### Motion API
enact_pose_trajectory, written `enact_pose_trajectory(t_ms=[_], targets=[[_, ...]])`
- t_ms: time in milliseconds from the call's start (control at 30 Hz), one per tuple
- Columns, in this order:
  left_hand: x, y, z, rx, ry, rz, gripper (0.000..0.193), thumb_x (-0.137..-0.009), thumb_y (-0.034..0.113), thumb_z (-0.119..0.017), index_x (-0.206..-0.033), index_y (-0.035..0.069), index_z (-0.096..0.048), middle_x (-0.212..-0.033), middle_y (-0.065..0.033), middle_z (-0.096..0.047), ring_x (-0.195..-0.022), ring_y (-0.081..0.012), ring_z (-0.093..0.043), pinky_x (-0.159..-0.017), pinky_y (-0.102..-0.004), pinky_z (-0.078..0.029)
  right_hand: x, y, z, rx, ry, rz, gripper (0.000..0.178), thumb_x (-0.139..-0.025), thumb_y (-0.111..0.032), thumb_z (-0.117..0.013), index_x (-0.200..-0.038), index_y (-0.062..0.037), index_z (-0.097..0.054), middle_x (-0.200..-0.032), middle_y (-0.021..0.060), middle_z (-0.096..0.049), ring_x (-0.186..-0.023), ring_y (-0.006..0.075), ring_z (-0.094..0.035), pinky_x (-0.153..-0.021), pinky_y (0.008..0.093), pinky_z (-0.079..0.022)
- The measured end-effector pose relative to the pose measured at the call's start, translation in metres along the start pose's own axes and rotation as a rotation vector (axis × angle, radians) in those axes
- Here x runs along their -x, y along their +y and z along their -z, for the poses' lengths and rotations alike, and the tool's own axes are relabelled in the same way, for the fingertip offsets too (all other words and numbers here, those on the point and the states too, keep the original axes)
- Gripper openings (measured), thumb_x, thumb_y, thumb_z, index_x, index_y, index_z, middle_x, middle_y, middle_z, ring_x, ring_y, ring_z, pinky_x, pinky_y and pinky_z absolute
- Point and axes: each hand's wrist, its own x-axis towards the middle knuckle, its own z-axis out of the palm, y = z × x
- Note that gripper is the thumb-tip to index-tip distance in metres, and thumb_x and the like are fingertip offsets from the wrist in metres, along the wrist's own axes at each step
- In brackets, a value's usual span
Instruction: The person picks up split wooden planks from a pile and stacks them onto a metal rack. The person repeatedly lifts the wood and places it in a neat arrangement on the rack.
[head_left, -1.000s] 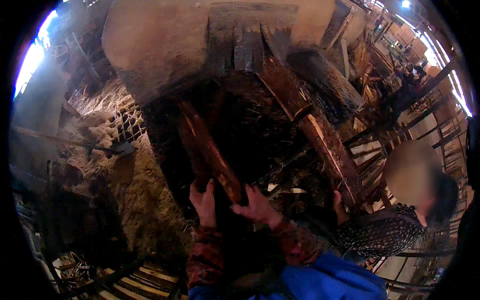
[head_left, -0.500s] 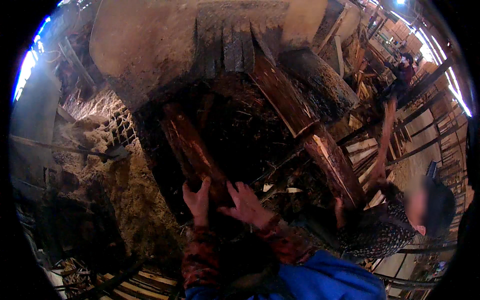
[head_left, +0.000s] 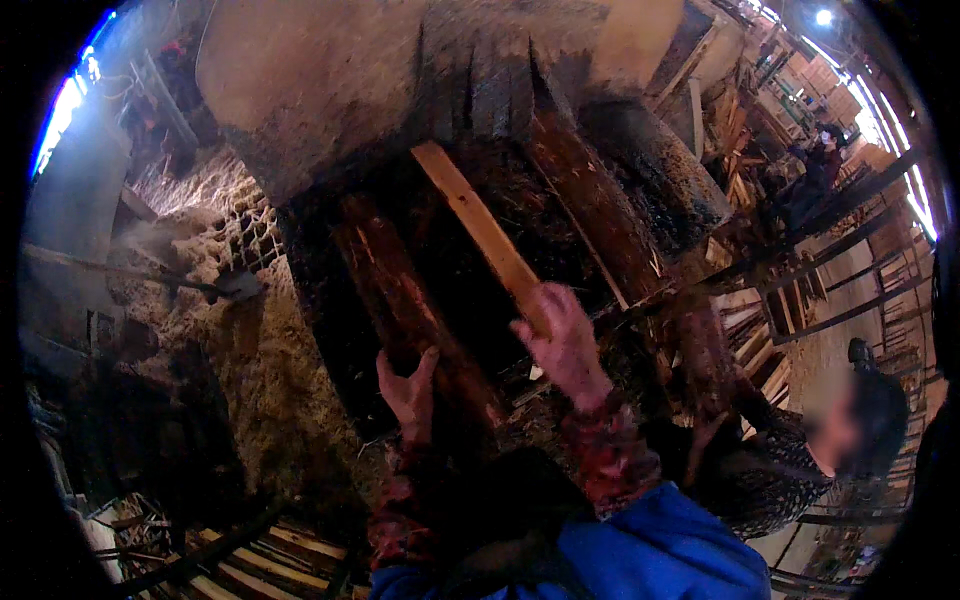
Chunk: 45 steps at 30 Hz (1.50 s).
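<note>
A bark-covered slab [head_left: 400, 290] lies lengthwise over the dark machine bed, its near end toward me. My left hand [head_left: 408, 392] rests against the slab's left side, thumb and fingers apart. To the right of it, my right hand [head_left: 566, 345] grips the near end of a narrow, pale wooden strip [head_left: 475, 222]. The strip's far end points toward the machine's hanging dark flaps [head_left: 490, 100]. Farther right, a thick bark-covered piece of wood [head_left: 595, 205] reaches under the flaps.
A co-worker in a dark speckled sleeve [head_left: 765, 475] stands close on my right, by another log [head_left: 700, 345]. Sawdust [head_left: 250, 370] is heaped at the left around a metal mesh [head_left: 245, 235]. Slats [head_left: 270, 560] lie lower left. Another person [head_left: 822, 165] is far right.
My right hand has left the bark slab, moved up and right, and now holds the pale strip. My left hand stays by the slab. The right-hand log pieces have shifted.
</note>
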Motion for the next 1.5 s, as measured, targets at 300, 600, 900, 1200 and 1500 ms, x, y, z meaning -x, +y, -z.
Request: enact_pose_trajectory(t_ms=[300,600,900,1200,1500], targets=[[-0.001,-0.045,0.009,0.275,0.004,-0.143,0.063,-0.073,0.019,-0.079,-0.123,-0.003,-0.047,-0.113,-0.0117,-0.058,-0.103,-0.0207,-0.054,-0.09,-0.0368,-0.045,-0.049,0.139,0.054,0.111,0.282,-0.211,0.048,-0.072,-0.026,-0.072,-0.108,0.0012,-0.058,-0.108,0.0196,-0.056,-0.102,0.035,-0.054,-0.084,0.0423,-0.045],[0.009,-0.016,0.01,0.076,0.03,-0.139,0.057,-0.076,0.012,-0.076,-0.123,-0.003,-0.047,-0.115,-0.0122,-0.057,-0.103,-0.0216,-0.054,-0.088,-0.0351,-0.046,-0.032,0.231,0.079,0.215,-0.021,-0.409,0.053,-0.072,-0.046,-0.07,-0.096,0.001,-0.063,-0.102,0.0233,-0.058,-0.097,0.0341,-0.056,-0.084,0.0443,-0.044],[-0.005,-0.038,0.007,0.285,-0.094,-0.07,0.067,-0.077,0.015,-0.075,-0.13,-0.005,-0.039,-0.122,-0.0156,-0.052,-0.106,-0.0231,-0.052,-0.089,-0.0361,-0.048,0.014,0.235,0.087,0.609,-0.033,-0.331,0.069,-0.078,-0.055,-0.063,-0.123,-0.002,-0.053,-0.12,0.0261,-0.052,-0.109,0.0376,-0.053,-0.093,0.0461,-0.044],[-0.038,-0.069,0.026,0.049,-0.143,0.057,0.068,-0.074,0.02,-0.078,-0.127,-0.005,-0.044,-0.118,-0.0151,-0.055,-0.105,-0.022,-0.054,-0.087,-0.0356,-0.048,0.017,0.178,0.106,0.502,0.306,-0.256,0.04,-0.081,-0.028,-0.066,-0.106,0.0016,-0.058,-0.101,0.0216,-0.063,-0.096,0.0381,-0.059,-0.08,0.0457,-0.046],[-0.019,-0.048,0.015,0.132,-0.03,-0.078,0.064,-0.07,0.025,-0.081,-0.12,-0.001,-0.051,-0.115,-0.0122,-0.059,-0.102,-0.0225,-0.057,-0.087,-0.0362,-0.046,-0.01,0.036,-0.002,-0.129,0.074,-0.341,0.043,-0.08,-0.024,-0.068,-0.111,0.0038,-0.056,-0.103,0.024,-0.061,-0.095,0.0373,-0.061,-0.08,0.0403,-0.05]])
